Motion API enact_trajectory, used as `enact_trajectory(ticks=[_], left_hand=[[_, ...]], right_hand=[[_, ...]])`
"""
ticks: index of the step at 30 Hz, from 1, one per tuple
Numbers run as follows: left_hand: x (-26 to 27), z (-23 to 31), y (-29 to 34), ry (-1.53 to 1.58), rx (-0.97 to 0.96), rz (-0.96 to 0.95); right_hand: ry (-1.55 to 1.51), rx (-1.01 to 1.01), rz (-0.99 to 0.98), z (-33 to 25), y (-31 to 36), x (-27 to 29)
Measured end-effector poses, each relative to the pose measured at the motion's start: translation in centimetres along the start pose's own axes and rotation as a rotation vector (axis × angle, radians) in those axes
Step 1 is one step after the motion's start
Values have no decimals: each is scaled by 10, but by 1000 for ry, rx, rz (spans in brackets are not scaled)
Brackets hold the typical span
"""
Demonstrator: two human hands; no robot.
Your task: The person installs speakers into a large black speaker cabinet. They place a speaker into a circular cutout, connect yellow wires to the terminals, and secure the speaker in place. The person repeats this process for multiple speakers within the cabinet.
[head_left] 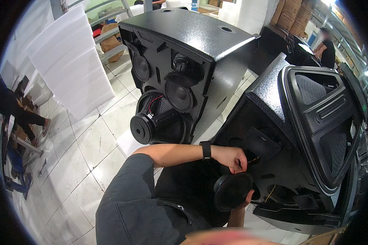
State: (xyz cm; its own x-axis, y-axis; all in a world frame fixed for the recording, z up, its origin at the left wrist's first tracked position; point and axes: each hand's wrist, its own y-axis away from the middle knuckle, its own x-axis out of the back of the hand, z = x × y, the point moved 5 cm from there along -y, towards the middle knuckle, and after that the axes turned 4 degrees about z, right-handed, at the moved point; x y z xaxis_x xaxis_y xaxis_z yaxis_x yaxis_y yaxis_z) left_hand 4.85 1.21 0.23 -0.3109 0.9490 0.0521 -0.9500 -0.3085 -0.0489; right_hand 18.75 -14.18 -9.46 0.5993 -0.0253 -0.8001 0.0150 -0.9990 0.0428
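Though partly hidden, right hand (pixel 249 198) in grip on black speaker (pixel 232 192), left hand (pixel 234 158) in fingertip pinch at its rim

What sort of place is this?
Likely a loudspeaker assembly or repair workshop: a large, textured black speaker cabinet standing with its round black drivers exposed, a separate round black handheld driver, and stacked brown cardboard boxes behind.

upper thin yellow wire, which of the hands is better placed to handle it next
Probably the left hand: its fingertips are close to the upper thin yellow wire, while the right hand, lower, holds the round black speaker driver.
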Motion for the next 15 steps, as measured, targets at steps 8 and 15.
enact_trajectory(ticks=[8, 15], left_hand=[[-3, 30, 15, -353, -253, 163], [-4, 40, 14, -476, -477, 55]], right_hand=[[-57, -24, 25, 0, 1, -13], [-18, -41, 25, -1, 0, 0]])
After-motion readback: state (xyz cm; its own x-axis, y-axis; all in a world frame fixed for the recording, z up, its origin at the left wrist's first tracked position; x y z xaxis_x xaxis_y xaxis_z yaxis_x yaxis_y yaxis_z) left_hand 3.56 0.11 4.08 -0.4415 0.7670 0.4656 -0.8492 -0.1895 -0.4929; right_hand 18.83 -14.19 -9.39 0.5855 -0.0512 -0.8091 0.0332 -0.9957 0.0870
